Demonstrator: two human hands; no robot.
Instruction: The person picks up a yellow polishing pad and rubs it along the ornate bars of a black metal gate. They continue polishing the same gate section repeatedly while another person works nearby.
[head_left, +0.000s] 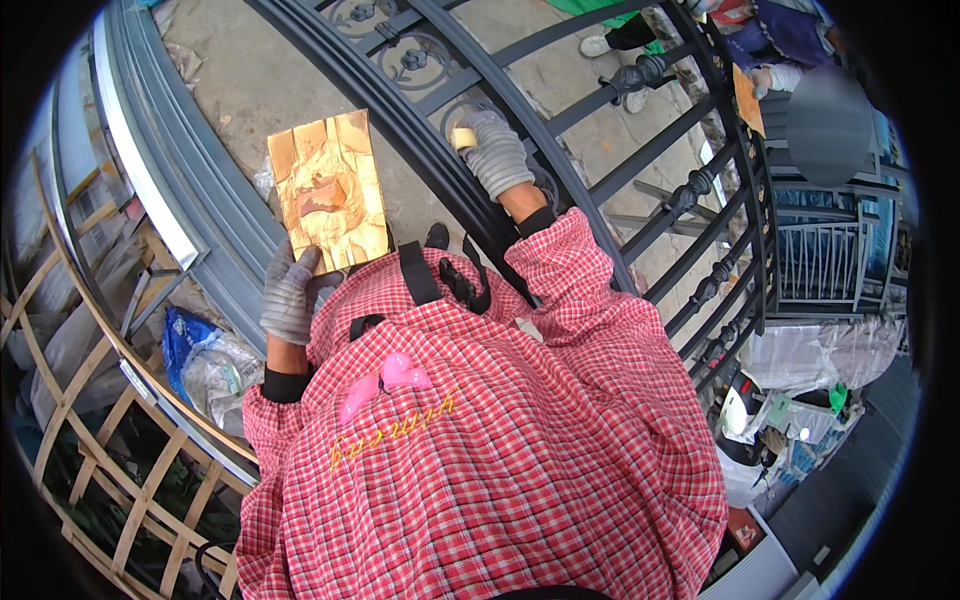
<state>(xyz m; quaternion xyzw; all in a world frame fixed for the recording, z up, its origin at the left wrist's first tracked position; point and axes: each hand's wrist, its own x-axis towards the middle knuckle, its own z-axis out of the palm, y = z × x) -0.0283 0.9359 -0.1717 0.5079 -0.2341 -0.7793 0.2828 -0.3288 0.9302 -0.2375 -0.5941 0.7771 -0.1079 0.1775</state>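
You stand over a dark metal fence [690,192] that curves across the right half of your view, its bars set with knobs and, near the top, with flower ornaments [413,60]. Your red checked smock [480,430] fills the lower middle, with a pink butterfly on its front. Behind the fence lies a concrete floor [230,50]. To your left run long grey metal strips [180,130], and beyond them a wooden lattice [150,495]. At the upper right a co-worker [775,35] in purple holds a tan board [748,102]. Between the strips and the lattice sits a blue and clear plastic bag [215,375]; you cannot tell what is in it.

Your cardboard [350,150], covered in crinkled tan paper, serves as a flat holder and carries one brown patch [320,195] near its middle. Your gloved left grip [290,290] is closed on its lower edge, thumb on top, the other fingers mostly hidden. Your gloved right grip [495,150] is over the fence, fingers curled around a small pale yellow sponge [463,138]; you cannot tell whether the sponge touches the metal.
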